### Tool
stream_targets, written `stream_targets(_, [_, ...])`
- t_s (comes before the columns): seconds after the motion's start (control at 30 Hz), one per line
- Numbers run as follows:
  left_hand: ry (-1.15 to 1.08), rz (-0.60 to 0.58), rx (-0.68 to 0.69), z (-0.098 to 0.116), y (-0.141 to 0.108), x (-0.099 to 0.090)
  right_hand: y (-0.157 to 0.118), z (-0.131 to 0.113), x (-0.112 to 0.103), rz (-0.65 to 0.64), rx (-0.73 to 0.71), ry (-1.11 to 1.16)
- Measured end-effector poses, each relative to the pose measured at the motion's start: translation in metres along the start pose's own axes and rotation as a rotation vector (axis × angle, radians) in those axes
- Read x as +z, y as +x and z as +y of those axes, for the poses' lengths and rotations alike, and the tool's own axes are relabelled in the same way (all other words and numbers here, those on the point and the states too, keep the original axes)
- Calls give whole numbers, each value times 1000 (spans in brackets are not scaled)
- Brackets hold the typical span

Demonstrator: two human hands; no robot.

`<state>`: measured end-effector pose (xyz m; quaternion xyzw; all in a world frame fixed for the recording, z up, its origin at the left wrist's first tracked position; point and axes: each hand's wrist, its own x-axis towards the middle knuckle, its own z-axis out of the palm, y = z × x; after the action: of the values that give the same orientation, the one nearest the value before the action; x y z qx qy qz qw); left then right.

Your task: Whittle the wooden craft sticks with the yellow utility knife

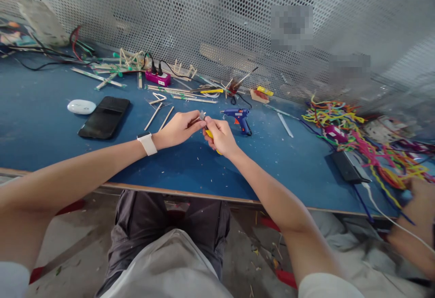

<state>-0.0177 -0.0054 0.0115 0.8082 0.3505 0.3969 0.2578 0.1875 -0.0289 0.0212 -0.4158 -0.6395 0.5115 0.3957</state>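
Note:
Over the blue table (163,166), my two hands meet near the centre. My right hand (219,136) is wrapped round a yellow-handled tool (210,133), whose metal head points up and left. The fingers of my left hand (185,127) are pinched at a small greyish piece (202,115) by the tool's head; its exact shape is too small to tell. A white-banded watch (147,144) is on my left wrist. Just right of my hands lies a blue glue gun (239,117). Thin wooden sticks (153,116) rest beyond my left hand.
A black phone (105,117) and white mouse (81,107) lie at left. Behind are a purple power strip (158,78), stick frames (131,60) and a perforated metal screen (190,12). At right are colourful pipe cleaners (380,153), a black box (348,166) and another person's arm (414,225).

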Motion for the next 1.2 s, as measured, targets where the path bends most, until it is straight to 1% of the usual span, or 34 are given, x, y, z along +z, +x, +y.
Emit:
stream_targets(0.23, [8, 34, -13, -6, 2, 2, 1, 4, 3, 34, 5, 36])
stream_targets(0.43, [28, 81, -31, 1, 3, 4, 1, 5, 10, 85, -3, 76])
stream_targets(0.53, [51, 62, -29, 2, 3, 2, 2, 5, 11, 89, 12, 92])
stream_targets(0.67, [54, -12, 18, 0, 4, -4, 3, 4, 10, 87, -4, 93])
stream_targets(0.73, [49, -27, 23, -1, 4, -5, 3, 4, 9, 90, -11, 77])
stream_targets(0.87, [51, -13, -10, -1, 5, -4, 4, 6, 7, 102, -8, 53])
stream_targets(1.03, [50, 21, -35, 1, 5, 0, 5, 10, 7, 116, -57, 55])
stream_targets(1.2, [50, 20, -54, 3, 5, 0, 4, 12, 7, 128, -81, 27])
